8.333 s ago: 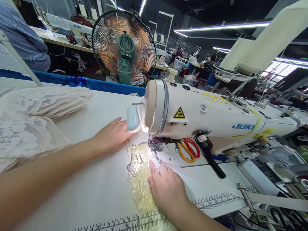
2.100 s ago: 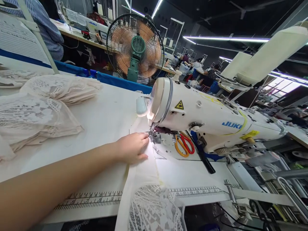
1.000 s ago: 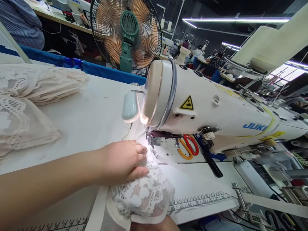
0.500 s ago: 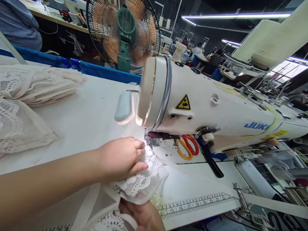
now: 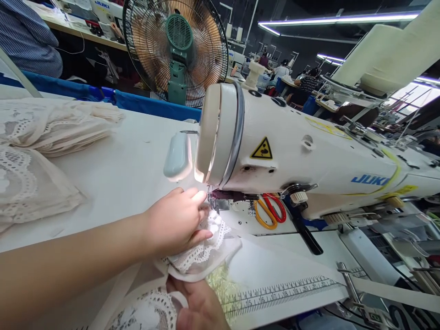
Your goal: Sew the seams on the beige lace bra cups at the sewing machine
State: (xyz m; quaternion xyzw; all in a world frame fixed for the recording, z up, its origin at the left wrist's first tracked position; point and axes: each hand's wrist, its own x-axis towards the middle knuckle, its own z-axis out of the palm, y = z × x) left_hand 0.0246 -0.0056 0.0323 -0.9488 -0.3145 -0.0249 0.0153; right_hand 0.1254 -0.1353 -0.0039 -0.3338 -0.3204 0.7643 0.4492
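A white lace fabric piece point(image 5: 206, 250) with a scalloped, eyelet edge lies by the presser foot point(image 5: 212, 201) of a white sewing machine point(image 5: 275, 151). My left hand point(image 5: 178, 220) presses on this fabric just left of the foot, its fingers curled on the cloth and the thumb lying along the lace. Lower down, my right hand point(image 5: 202, 305) is turned partly palm up, thumb and fingers closed on a fold of the same lace fabric. Some of its fingertips are hidden beneath the cloth.
Orange- and red-handled scissors point(image 5: 270, 213) lie behind the needle area. A pale blue rounded object point(image 5: 178, 156) sits beside the machine head. Stacked lace pieces point(image 5: 51, 128) are at left. A ruler strip point(image 5: 282, 291) marks the front edge; a large fan point(image 5: 178, 50) stands beyond.
My left hand's fingers have bunched up and lifted slightly at the knuckles. My right hand has shifted a little left and down with the fabric, showing more yellowish threads beside it.
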